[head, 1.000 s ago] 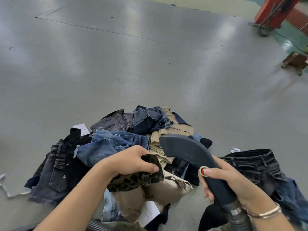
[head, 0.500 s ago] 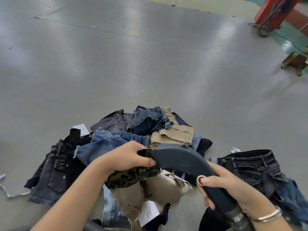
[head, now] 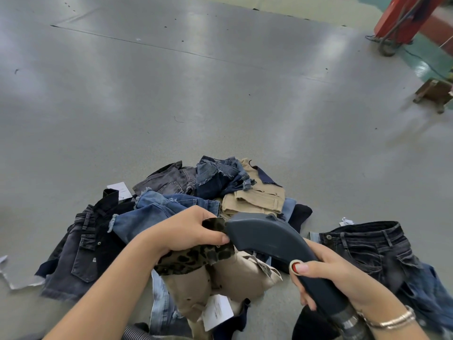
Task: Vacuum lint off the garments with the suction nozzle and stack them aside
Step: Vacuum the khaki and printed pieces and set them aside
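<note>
My left hand (head: 188,231) grips a leopard-print and beige garment (head: 203,273), lifted above the floor with a white tag hanging below. My right hand (head: 331,273) holds the dark grey suction nozzle (head: 267,239) by its handle, thumb on the red button. The nozzle's mouth touches the leopard-print edge beside my left fingers. Behind lies a pile of garments (head: 186,192): blue denim, black and grey shorts, beige trousers. A dark pair of jeans (head: 372,246) lies apart at the right.
The grey floor (head: 196,94) stretches wide beyond the pile. A red machine base (head: 402,18) and a small wooden stool (head: 436,92) stand at the far right. The ribbed vacuum hose (head: 134,334) shows at the bottom edge.
The nozzle has swung left and down until its mouth meets the leopard-print fabric. My left hand has lifted the garment slightly and shifted its grip.
</note>
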### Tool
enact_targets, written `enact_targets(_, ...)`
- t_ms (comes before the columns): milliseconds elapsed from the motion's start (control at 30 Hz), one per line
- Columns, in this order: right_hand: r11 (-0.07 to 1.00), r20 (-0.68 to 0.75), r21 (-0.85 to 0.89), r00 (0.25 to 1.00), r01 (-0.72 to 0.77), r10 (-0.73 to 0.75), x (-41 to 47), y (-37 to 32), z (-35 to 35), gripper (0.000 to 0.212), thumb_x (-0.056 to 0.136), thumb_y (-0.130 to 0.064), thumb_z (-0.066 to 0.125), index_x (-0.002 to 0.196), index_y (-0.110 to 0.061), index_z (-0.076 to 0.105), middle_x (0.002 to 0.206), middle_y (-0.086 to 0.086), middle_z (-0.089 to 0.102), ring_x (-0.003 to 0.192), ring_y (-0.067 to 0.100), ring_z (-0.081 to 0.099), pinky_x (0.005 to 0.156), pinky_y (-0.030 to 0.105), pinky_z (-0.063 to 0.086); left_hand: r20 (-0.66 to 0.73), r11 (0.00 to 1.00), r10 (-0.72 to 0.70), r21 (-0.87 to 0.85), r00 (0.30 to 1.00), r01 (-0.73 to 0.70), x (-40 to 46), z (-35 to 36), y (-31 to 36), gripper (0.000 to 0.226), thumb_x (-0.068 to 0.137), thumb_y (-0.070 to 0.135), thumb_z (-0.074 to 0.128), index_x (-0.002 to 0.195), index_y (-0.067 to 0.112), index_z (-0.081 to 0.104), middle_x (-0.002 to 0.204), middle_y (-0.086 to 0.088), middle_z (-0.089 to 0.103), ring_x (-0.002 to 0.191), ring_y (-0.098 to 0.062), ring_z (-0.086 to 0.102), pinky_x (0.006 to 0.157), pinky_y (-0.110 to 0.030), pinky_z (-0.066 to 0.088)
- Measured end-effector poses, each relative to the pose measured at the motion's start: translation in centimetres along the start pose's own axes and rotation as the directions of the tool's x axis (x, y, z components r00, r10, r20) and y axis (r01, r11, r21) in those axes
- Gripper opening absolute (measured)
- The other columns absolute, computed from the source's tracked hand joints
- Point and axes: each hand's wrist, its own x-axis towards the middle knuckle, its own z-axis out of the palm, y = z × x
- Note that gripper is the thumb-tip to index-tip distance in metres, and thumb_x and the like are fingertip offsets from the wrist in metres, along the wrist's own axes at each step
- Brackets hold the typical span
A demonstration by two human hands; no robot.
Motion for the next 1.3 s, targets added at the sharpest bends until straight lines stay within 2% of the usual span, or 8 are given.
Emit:
enact_targets(300,0.993,-0.169,0.044,0.981,0.109,-0.1,1.3,-0.5,0.9,0.041,0.072,-0.036,0.074,0.11,-0.031,0.062,0.069,0.017,0.059,0.049,0.028,0.057,0.051,0.035,0.051,-0.027,0.987,-0.083,-0.14,0.996,0.079,0.8,2.0,-0.3,0.013,0.086,0.028,0.068,0.076,0.021,0.072,0.074,0.002,0.074,0.065,-0.01,0.068,0.063,-0.02,0.05)
enact_targets(433,0.976,-0.352,0.053,0.919,0.21,-0.178,2.1,0.0,2.3,0.036,0.076,-0.032,0.07,0.11,-0.027,0.06,0.067,0.014,0.06,0.051,0.028,0.058,0.059,0.044,0.054,-0.174,0.657,-0.313,-0.75,0.934,0.08,1.5,2.9,0.3,0.014,0.09,0.019,0.061,0.088,0.006,0.068,0.074,-0.012,0.073,0.058,-0.02,0.068,0.051,-0.024,0.052)
enact_targets(567,0.939,-0.355,0.099,0.893,0.33,-0.277,2.8,0.2,4.4,0.03,0.076,-0.036,0.07,0.104,-0.029,0.064,0.069,0.013,0.062,0.052,0.025,0.059,0.054,0.033,0.052,-0.224,0.477,-0.33,-0.878,0.917,-0.042,2.6,4.8,1.9,0.012,0.091,0.014,0.057,0.097,0.008,0.065,0.078,-0.013,0.073,0.062,-0.021,0.069,0.051,-0.027,0.053)
enact_targets(700,0.905,-0.329,0.168,0.887,0.391,-0.323,3.8,0.1,5.8,0.04,0.074,-0.041,0.077,0.106,-0.022,0.062,0.069,0.014,0.061,0.05,0.027,0.058,0.052,0.031,0.05,-0.028,0.414,-0.163,-0.91,0.986,0.042,2.9,7.2,2.8,0.045,0.097,0.039,0.037,0.121,0.01,0.061,0.11,-0.006,0.071,0.093,-0.02,0.066,0.083,-0.035,0.047)
enact_targets(833,0.879,-0.46,0.162,0.822,0.449,-0.336,4.4,-0.2,5.6,0.028,0.073,-0.035,0.075,0.096,-0.023,0.064,0.068,0.012,0.062,0.048,0.025,0.058,0.049,0.03,0.05,0.064,0.55,0.071,-0.835,0.995,0.015,2.6,6.8,2.7,0.05,0.09,0.045,0.04,0.118,0.013,0.066,0.081,-0.013,0.062,0.067,-0.028,0.058,0.07,-0.036,0.045)
enact_targets(1033,0.789,-0.629,0.268,0.721,0.552,-0.291,4.3,-1.7,4.1,0.023,0.078,-0.025,0.065,0.089,-0.008,0.055,0.067,0.01,0.058,0.046,0.02,0.052,0.044,0.026,0.047,-0.11,0.799,0.156,-0.57,0.982,-0.191,1.9,6.3,1.8,0.058,0.07,0.015,0.054,0.129,0.014,0.054,0.126,-0.002,0.064,0.109,-0.017,0.059,0.09,-0.035,0.045)
enact_targets(1200,0.752,-0.643,0.316,0.713,0.578,-0.278,4.3,-2.3,4.0,0.029,0.077,-0.027,0.067,0.092,-0.009,0.052,0.068,0.008,0.057,0.048,0.019,0.053,0.045,0.027,0.047,-0.043,0.948,0.281,-0.141,0.959,-0.284,0.9,7.2,0.1,0.073,0.072,0.037,0.068,0.134,0.045,0.031,0.134,0.028,0.044,0.128,-0.001,0.041,0.105,-0.024,0.036)
enact_targets(1300,0.745,-0.632,0.347,0.729,0.57,-0.263,4.3,-2.4,4.3,0.028,0.077,-0.028,0.066,0.091,-0.008,0.051,0.068,0.007,0.057,0.049,0.018,0.053,0.045,0.027,0.047,-0.248,0.938,0.256,0.297,0.934,-0.178,1.1,7.6,-0.6,0.069,0.076,0.045,0.067,0.121,0.058,0.016,0.123,0.045,0.025,0.118,0.012,0.025,0.105,-0.028,0.02)
